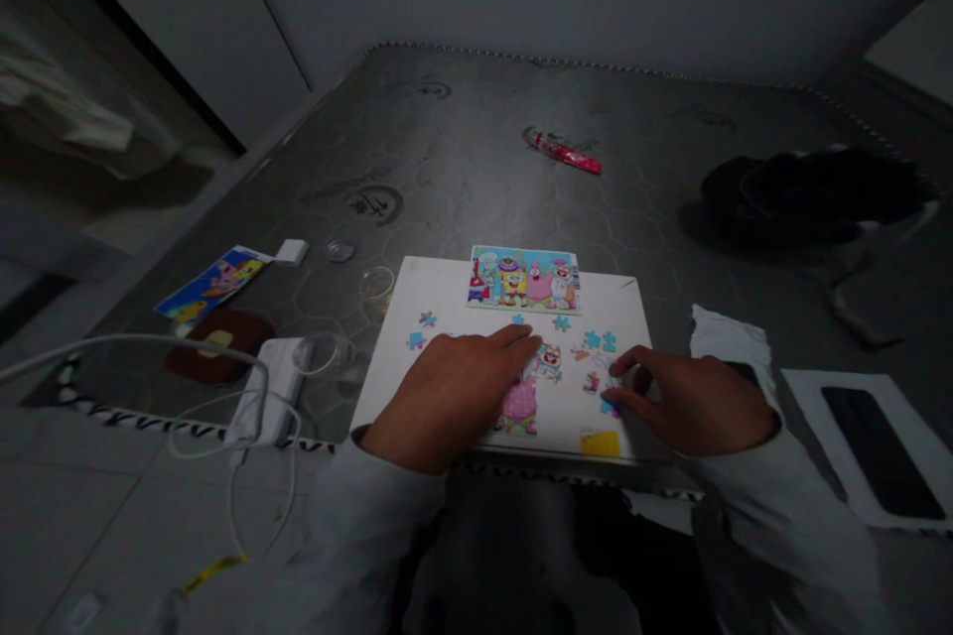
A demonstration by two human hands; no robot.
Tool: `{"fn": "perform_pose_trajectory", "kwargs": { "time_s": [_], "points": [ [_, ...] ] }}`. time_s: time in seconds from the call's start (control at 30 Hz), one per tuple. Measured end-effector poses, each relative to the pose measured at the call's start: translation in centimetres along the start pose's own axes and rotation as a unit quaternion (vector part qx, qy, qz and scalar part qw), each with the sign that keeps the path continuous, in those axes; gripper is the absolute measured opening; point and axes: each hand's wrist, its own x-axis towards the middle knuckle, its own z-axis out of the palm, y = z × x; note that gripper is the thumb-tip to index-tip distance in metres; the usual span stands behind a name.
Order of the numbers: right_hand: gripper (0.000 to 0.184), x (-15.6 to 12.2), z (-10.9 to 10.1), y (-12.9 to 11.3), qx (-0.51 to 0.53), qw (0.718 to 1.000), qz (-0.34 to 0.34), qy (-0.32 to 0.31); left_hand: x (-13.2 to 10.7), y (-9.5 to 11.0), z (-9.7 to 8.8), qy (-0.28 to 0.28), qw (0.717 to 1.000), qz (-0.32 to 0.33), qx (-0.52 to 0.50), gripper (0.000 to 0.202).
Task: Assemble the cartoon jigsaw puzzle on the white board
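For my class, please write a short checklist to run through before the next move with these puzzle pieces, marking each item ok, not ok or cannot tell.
1. Card face up on the board: ok.
2. Loose pieces within the right hand's reach: ok, several lie near its fingertips.
3. Right hand gripping a piece: cannot tell in this dim picture.
4. Joined section fully uncovered: not ok, the left hand hides part of it.
5. Red object away from both hands: ok.

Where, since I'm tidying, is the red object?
In the head view, the red object lies right of centre on the grey surface, beyond the white board.
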Motion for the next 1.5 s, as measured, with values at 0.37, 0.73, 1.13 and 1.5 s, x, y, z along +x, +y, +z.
{"fn": "perform_pose_trajectory", "kwargs": {
  "time_s": [0.37, 0.73, 1.13, 1.5],
  "points": [
    [0.022, 0.3, 0.0, -2.6, -0.020, 0.999, 0.013, 0.023, -0.1, 0.0, 0.2, 0.020, 1.000, 0.006, 0.018, 0.054],
    [0.030, 1.1, 0.6, -5.0, -0.017, 0.991, 0.091, 0.094, -0.2, 0.1, 0.0, 0.021, 0.999, -0.005, 0.025, 0.051],
    [0.024, 0.8, 0.5, -5.2, -0.043, 0.994, 0.046, 0.090, -0.4, -0.4, -0.8, -0.026, 0.998, -0.049, 0.041, 0.052],
    [0.028, 0.7, 0.6, -4.9, -0.041, 0.994, 0.023, 0.096, -0.5, -0.5, -0.4, -0.023, 0.998, -0.047, 0.044, 0.045]
  ]
}}
